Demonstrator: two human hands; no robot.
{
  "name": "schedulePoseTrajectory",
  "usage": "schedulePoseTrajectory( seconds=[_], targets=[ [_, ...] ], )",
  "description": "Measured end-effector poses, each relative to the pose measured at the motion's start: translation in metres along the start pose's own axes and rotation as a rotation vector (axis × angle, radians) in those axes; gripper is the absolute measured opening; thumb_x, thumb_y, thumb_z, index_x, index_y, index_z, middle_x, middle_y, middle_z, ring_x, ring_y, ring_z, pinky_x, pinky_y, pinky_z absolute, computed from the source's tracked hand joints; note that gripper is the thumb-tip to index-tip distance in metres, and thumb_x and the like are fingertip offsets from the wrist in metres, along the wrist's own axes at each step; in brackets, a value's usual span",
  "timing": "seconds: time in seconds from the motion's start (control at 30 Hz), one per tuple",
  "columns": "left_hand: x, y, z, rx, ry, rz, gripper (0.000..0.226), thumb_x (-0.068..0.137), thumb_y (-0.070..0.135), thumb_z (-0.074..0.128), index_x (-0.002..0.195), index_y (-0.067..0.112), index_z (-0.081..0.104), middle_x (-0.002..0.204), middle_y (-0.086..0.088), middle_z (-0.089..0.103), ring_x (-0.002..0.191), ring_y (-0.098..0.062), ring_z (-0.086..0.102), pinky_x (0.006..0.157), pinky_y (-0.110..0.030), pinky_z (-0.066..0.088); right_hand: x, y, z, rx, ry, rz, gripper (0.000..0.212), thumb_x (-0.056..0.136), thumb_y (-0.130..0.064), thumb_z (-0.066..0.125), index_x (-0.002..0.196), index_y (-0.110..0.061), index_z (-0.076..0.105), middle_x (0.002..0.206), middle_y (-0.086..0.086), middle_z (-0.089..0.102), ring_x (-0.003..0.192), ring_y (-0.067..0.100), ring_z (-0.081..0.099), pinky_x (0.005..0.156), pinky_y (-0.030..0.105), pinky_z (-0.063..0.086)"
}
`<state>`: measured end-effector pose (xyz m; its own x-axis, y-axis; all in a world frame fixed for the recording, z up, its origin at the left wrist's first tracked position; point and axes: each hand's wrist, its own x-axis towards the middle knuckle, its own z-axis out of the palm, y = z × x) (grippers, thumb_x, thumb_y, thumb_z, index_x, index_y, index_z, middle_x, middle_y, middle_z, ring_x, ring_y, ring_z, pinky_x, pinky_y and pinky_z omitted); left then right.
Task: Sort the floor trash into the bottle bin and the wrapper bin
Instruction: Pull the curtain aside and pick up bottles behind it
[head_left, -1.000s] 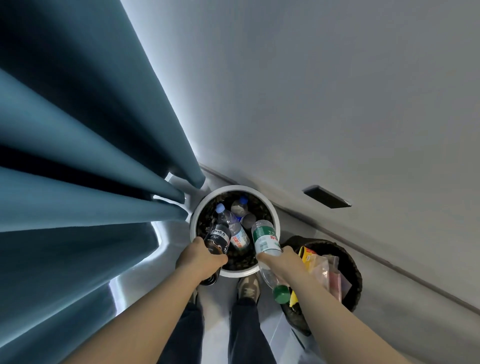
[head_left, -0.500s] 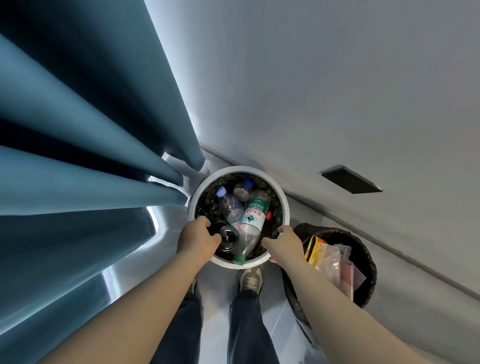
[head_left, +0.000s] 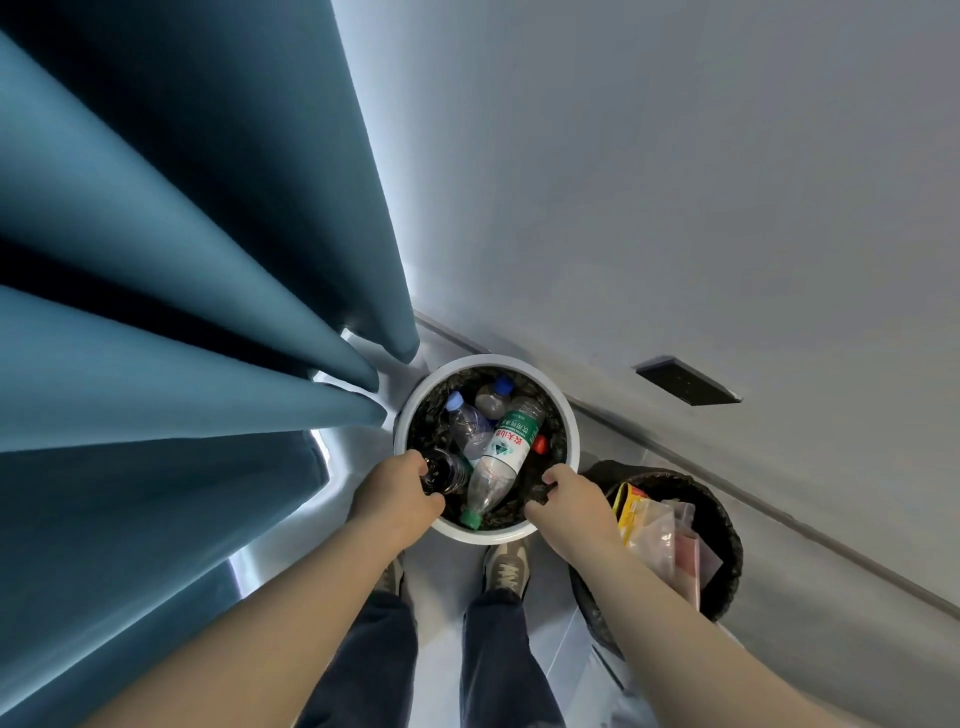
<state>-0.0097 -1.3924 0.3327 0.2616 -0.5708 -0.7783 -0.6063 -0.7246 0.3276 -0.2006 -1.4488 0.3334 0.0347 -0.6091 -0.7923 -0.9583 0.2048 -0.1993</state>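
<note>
Moved: green-label bottle (head_left: 506, 452), gripped by the right hand (head_left: 574, 501) a second ago, now lying inside the bottle bin (head_left: 485, 359), cap toward the near rim; dark bottle (head_left: 444, 470) likewise lowered in, lying at the near-left rim.
Left hand (head_left: 397, 493): at the near-left rim, fingertips against the dark bottle; gripping or let go, cannot tell, knuckles in the way.
Right hand: released, loosely bent at the near-right rim, holding nothing.
Also in the bottle bin: two blue-capped bottles (head_left: 470, 423) toward the far rim.
Wrapper bin (head_left: 730, 525): just right of the bottle bin, wrappers (head_left: 654, 530) inside.
Meaning for the task: probably two more bottles sorted; any remaining trash out of view.
</note>
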Motion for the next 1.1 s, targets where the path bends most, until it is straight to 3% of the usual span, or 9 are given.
schedulePoseTrajectory(
  seconds=[0.27, 0.5, 0.67, 0.83, 0.93, 1.1],
  targets=[
    [-0.069, 0.022, -0.06, 0.094, -0.013, 0.095, 0.027, 0.083, 0.027, 0.062, 0.107, 0.017, 0.057, 0.104, -0.001, 0.061, 0.097, -0.021, 0.059, 0.079, -0.028, 0.047, -0.077, -0.024, -0.055, -0.255, 0.008, -0.195, 0.042, 0.087, -0.026, 0.056, 0.128, -0.02, 0.05, 0.122, 0.002, 0.058, 0.109, 0.022, 0.057, 0.085, 0.032, 0.049],
    [-0.147, 0.053, -0.111, 0.149, 0.018, 0.185, 0.025, 0.081, 0.028, 0.06, 0.104, 0.019, 0.057, 0.102, 0.0, 0.058, 0.094, -0.019, 0.057, 0.08, -0.03, 0.05, -0.157, -0.04, -0.116, -0.424, 0.065, -0.379, 0.037, 0.087, -0.03, 0.057, 0.122, -0.021, 0.054, 0.118, 0.001, 0.058, 0.107, 0.023, 0.056, 0.088, 0.034, 0.048],
    [-0.205, 0.077, -0.138, 0.16, 0.032, 0.205, 0.032, 0.081, 0.03, 0.06, 0.112, 0.021, 0.057, 0.11, 0.001, 0.061, 0.099, -0.019, 0.058, 0.085, -0.032, 0.05, -0.207, -0.048, -0.159, -0.47, 0.105, -0.463, 0.032, 0.083, -0.032, 0.059, 0.114, -0.024, 0.056, 0.11, -0.001, 0.059, 0.102, 0.023, 0.058, 0.083, 0.038, 0.051],
    [-0.262, 0.096, -0.16, 0.051, 0.107, 0.202, 0.032, 0.081, 0.032, 0.063, 0.11, 0.021, 0.058, 0.11, 0.003, 0.063, 0.102, -0.016, 0.059, 0.088, -0.03, 0.05, -0.257, -0.053, -0.201, -0.545, 0.141, -0.567, 0.032, 0.081, -0.037, 0.061, 0.11, -0.024, 0.056, 0.109, -0.002, 0.061, 0.099, 0.022, 0.058, 0.083, 0.04, 0.052],
    [-0.298, 0.104, -0.172, -0.001, 0.155, 0.195, 0.036, 0.081, 0.033, 0.066, 0.113, 0.019, 0.058, 0.111, 0.003, 0.062, 0.101, -0.016, 0.058, 0.082, -0.024, 0.045, -0.291, -0.061, -0.228, -0.592, 0.145, -0.633, 0.032, 0.082, -0.032, 0.059, 0.113, -0.022, 0.057, 0.109, 0.0, 0.062, 0.1, 0.022, 0.059, 0.084, 0.039, 0.051],
    [-0.352, 0.112, -0.19, -0.055, 0.273, 0.207, 0.03, 0.081, 0.028, 0.066, 0.109, 0.02, 0.059, 0.099, 0.005, 0.058, 0.083, -0.012, 0.054, 0.064, -0.017, 0.041, -0.342, -0.086, -0.272, -0.664, 0.168, -0.783, 0.033, 0.087, -0.03, 0.058, 0.119, -0.023, 0.058, 0.114, -0.001, 0.06, 0.101, 0.019, 0.059, 0.082, 0.03, 0.048]
  ],
)
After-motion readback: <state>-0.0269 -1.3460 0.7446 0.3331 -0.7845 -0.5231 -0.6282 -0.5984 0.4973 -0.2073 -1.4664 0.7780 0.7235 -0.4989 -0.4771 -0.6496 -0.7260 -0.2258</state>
